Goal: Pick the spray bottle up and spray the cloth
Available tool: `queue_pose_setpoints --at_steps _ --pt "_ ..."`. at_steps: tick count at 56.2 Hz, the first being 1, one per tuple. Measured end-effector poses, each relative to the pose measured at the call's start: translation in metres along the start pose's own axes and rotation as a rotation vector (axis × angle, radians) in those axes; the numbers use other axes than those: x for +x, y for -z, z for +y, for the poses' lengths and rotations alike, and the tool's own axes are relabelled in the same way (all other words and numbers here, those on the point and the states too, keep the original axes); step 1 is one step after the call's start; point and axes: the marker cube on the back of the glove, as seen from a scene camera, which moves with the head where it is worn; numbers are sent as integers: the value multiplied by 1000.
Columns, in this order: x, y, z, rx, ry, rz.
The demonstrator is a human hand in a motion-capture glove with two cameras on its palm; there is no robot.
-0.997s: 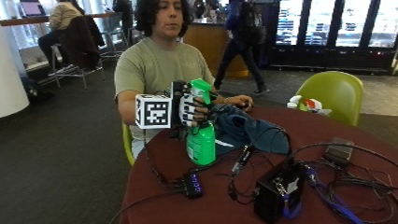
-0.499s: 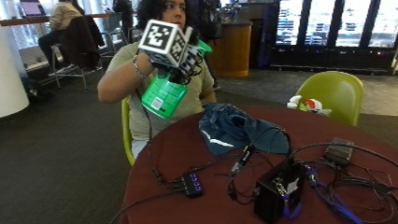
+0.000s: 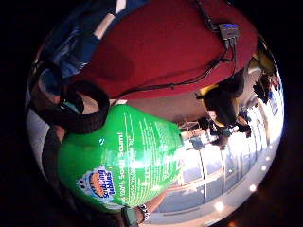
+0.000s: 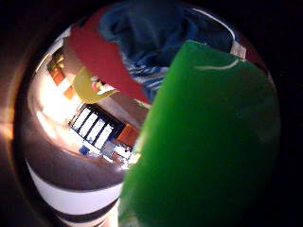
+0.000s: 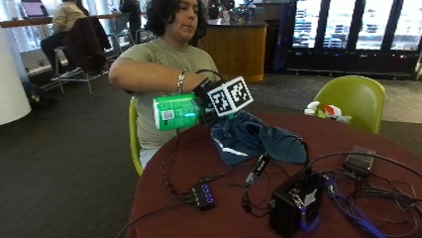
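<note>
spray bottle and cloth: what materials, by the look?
Spray bottle: glossy green plastic, judging by the highlights on its printed label in the palm view. Cloth: soft matte blue fabric, crumpled in folds, with a light stripe; the weave can't be told.

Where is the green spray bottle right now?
In the outside view, the green spray bottle is lifted off the round red table, lying sideways in the gloved right hand, just beside the crumpled blue cloth.

Green spray bottle [image 5: 177, 112]; blue cloth [image 5: 254, 139]; dark red table [image 5: 198, 163].
</note>
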Motion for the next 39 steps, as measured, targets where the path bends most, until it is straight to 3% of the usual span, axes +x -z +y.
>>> queue_pose_setpoints --at_steps 7,14,27,39 --pt "0 -13 -25 -86 -34 10" --pt "-13 2 -13 -17 56 -36" --pt "-75 66 54 373 446 -219" --pt "-159 85 58 558 853 -485"
